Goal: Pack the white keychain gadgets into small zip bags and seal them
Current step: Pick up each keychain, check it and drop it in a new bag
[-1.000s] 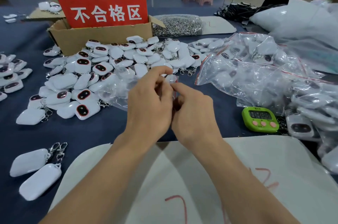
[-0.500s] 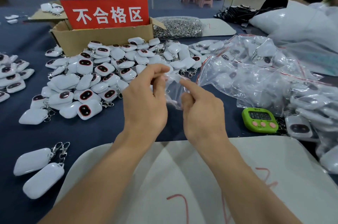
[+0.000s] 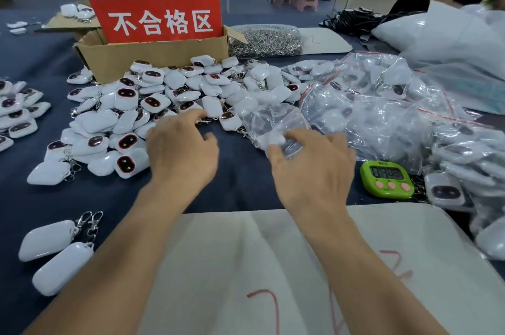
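Left hand (image 3: 183, 155), fingers loosely spread and empty, reaches into the pile of white keychain gadgets (image 3: 153, 101) on the table (image 3: 240, 184): judged the next pick, calling for one gadget lifted clear by its clasp. Right hand (image 3: 314, 173), fingers spread, rests on a filled zip bag (image 3: 273, 122) beside the heap of packed bags (image 3: 382, 121); blur hides whether it pinches the bag or the seal is closed.

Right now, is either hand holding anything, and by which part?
The right hand grips a clear zip bag by its near edge; the left hand touches the gadget pile, holding nothing.
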`<move>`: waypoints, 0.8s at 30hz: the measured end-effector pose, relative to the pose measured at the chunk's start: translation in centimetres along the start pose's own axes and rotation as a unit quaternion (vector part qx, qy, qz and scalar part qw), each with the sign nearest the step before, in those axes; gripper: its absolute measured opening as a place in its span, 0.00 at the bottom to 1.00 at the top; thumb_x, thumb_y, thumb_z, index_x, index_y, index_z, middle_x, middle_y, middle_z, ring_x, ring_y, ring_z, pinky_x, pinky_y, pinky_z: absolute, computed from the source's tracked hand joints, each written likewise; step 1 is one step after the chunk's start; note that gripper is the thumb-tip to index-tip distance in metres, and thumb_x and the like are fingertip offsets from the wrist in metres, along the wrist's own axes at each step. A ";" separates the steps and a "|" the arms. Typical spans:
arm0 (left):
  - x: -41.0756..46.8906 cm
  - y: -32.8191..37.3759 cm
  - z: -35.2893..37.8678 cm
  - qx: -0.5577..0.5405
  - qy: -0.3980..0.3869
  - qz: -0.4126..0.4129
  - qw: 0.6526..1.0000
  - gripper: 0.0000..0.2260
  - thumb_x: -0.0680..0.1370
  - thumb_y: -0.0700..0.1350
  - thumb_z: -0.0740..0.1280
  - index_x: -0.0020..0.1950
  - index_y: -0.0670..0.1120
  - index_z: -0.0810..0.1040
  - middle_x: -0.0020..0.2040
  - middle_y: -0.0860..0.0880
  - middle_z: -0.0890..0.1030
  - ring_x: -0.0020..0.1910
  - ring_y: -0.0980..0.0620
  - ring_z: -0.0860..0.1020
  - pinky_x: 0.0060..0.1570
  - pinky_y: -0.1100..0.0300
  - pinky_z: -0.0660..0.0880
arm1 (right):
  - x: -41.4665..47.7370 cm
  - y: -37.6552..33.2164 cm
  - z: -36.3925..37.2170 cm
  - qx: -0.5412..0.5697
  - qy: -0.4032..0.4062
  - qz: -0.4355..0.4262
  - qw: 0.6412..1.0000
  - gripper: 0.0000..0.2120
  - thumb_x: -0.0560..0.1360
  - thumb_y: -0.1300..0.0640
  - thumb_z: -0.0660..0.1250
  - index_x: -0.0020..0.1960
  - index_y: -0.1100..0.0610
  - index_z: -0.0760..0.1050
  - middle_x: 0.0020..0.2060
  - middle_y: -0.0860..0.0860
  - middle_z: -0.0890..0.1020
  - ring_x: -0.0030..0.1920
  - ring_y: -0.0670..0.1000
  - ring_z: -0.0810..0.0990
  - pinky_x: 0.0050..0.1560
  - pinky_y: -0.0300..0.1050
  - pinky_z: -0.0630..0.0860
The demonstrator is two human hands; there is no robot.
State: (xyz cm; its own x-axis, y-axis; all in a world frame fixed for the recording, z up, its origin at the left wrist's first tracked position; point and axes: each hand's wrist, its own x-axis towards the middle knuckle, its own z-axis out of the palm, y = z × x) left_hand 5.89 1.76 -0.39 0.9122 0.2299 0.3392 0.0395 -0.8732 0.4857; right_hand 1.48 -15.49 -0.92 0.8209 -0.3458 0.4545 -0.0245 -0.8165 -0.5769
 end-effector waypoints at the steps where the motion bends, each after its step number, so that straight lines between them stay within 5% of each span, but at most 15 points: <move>1: 0.4 -0.9 -0.1 0.058 -0.024 0.004 0.998 0.20 0.77 0.44 0.68 0.69 0.50 0.78 0.66 0.46 0.79 0.66 0.41 0.73 0.67 0.46 0.69 | 0.1 0.0 -0.2 0.001 0.054 -0.020 0.998 0.05 0.73 0.48 0.74 0.43 0.49 0.84 0.36 0.43 0.79 0.46 0.51 0.65 0.54 0.47 0.62; 5: 1.0 -2.9 0.1 0.122 -0.054 0.014 0.991 0.22 0.76 0.42 0.67 0.71 0.48 0.76 0.68 0.47 0.76 0.67 0.41 0.72 0.67 0.44 0.69 | -0.3 -0.5 -0.5 0.104 0.152 -0.079 0.980 0.10 0.70 0.55 0.73 0.31 0.54 0.78 0.31 0.47 0.78 0.39 0.49 0.69 0.45 0.43 0.65; 10: 1.1 -3.1 1.2 0.040 -0.061 0.017 0.997 0.18 0.77 0.37 0.65 0.66 0.48 0.80 0.67 0.48 0.75 0.62 0.42 0.75 0.60 0.49 0.72 | -3.2 -2.4 1.5 0.125 -0.184 -0.118 0.968 0.10 0.73 0.50 0.70 0.35 0.53 0.81 0.36 0.47 0.79 0.38 0.49 0.78 0.45 0.49 0.76; 12: 1.1 -3.1 1.2 0.030 -0.050 0.007 0.998 0.17 0.78 0.38 0.65 0.65 0.49 0.81 0.66 0.46 0.77 0.63 0.41 0.76 0.61 0.49 0.71 | -3.1 -2.2 2.2 0.111 -0.257 -0.117 0.953 0.08 0.74 0.52 0.70 0.37 0.52 0.82 0.38 0.46 0.79 0.40 0.49 0.78 0.47 0.50 0.77; 17: 1.0 -2.9 1.0 0.158 -0.019 -0.021 0.987 0.20 0.79 0.50 0.67 0.70 0.46 0.76 0.67 0.43 0.76 0.65 0.39 0.72 0.66 0.45 0.67 | -2.0 -1.1 2.3 0.121 -0.272 -0.082 0.951 0.07 0.72 0.54 0.69 0.36 0.51 0.81 0.33 0.43 0.79 0.41 0.42 0.78 0.39 0.32 0.70; 24: 1.7 -4.2 0.6 0.117 -0.019 -0.005 0.993 0.29 0.79 0.49 0.67 0.79 0.45 0.65 0.76 0.41 0.67 0.74 0.38 0.64 0.74 0.44 0.60 | -1.7 -1.0 1.9 0.136 -0.295 -0.060 0.944 0.08 0.72 0.55 0.70 0.34 0.51 0.81 0.34 0.36 0.80 0.38 0.38 0.78 0.38 0.27 0.71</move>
State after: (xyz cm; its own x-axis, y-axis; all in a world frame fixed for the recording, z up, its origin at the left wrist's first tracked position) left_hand 7.56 5.55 -2.36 0.9257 0.2268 0.3029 0.1386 -0.9481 0.2863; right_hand 1.16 -13.17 -2.43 0.9853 0.1247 0.1166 0.1701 -0.6573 -0.7342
